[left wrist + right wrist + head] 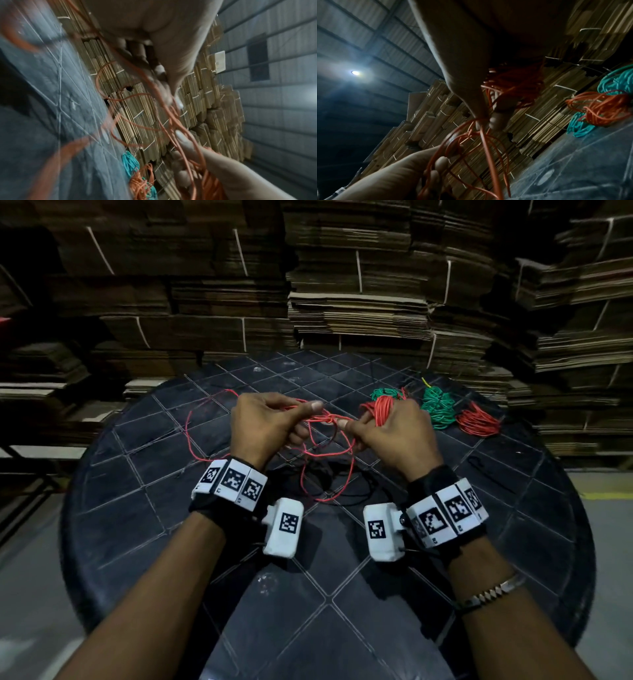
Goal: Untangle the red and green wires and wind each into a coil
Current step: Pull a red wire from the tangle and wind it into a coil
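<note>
Flanking right hand (390, 436): green coils (436, 405), red coil (478, 421), cardboard stacks (356, 313) behind.

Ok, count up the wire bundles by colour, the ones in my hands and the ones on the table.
Red: 2, the red wire held by the left hand and the right hand, and the red coil on the table
Green: 2, the near green bundle and the far green bundle, both on the table
Total: 4
</note>
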`<state>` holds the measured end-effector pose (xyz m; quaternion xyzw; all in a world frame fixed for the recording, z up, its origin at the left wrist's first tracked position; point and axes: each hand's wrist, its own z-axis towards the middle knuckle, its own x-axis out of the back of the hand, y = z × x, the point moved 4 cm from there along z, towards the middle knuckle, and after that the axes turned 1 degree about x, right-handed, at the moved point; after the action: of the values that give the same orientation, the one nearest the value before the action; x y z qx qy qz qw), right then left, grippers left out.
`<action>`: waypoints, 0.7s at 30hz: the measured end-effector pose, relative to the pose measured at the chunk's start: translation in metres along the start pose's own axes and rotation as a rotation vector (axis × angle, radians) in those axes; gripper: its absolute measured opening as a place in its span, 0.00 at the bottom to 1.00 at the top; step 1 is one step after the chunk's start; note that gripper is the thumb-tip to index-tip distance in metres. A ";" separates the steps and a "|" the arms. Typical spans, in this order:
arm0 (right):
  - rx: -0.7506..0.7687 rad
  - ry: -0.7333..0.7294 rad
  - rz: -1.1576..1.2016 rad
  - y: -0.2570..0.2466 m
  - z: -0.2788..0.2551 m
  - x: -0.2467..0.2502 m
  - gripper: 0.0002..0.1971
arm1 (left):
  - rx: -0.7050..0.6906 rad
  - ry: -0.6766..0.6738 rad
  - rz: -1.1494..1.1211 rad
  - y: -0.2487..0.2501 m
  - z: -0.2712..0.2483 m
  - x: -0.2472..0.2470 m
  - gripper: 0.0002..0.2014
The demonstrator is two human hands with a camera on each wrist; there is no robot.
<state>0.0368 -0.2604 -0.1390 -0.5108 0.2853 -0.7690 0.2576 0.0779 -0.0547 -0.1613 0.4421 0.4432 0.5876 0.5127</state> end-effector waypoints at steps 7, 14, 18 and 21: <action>-0.146 0.163 0.041 0.025 0.016 0.002 0.28 | -0.116 -0.204 -0.180 0.013 -0.005 -0.006 0.22; -0.427 0.076 0.797 0.035 0.015 -0.012 0.11 | -0.122 -0.373 -0.178 0.029 -0.018 -0.014 0.15; -0.392 -0.025 0.876 0.022 0.009 -0.021 0.09 | 0.137 -0.536 0.138 0.012 -0.031 -0.041 0.27; -0.305 -0.157 0.639 0.016 0.005 -0.027 0.10 | 0.184 -0.354 0.169 -0.003 -0.022 -0.037 0.28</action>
<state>0.0523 -0.2535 -0.1661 -0.4861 0.5214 -0.5564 0.4269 0.0597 -0.0924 -0.1714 0.6188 0.3594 0.4987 0.4890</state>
